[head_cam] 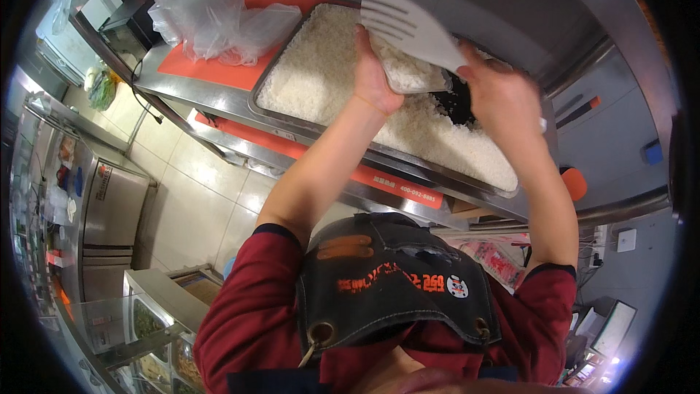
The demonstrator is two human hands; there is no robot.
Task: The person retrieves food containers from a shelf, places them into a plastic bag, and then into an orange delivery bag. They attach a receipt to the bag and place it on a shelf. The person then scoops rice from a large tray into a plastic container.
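My left hand (374,79) grips a clear plastic container (418,85) with white rice in it. In my right hand (503,93) is a white slotted plastic spatula (410,27), its blade tilted over the container. Both are above a large metal tray (328,127) spread with cooked white rice (311,65). Under the spatula's handle side, a patch of the tray's dark bottom (459,101) shows between the rice. The spatula and my right wrist partly cover the tray's far right part.
Clear plastic bags (208,16) lie on a red mat (191,68) left of the tray. The steel counter's edge (169,90) runs in front. A wall stands behind the tray. A plug on a cable (158,119) hangs at left. Food containers (153,366) stand at lower left.
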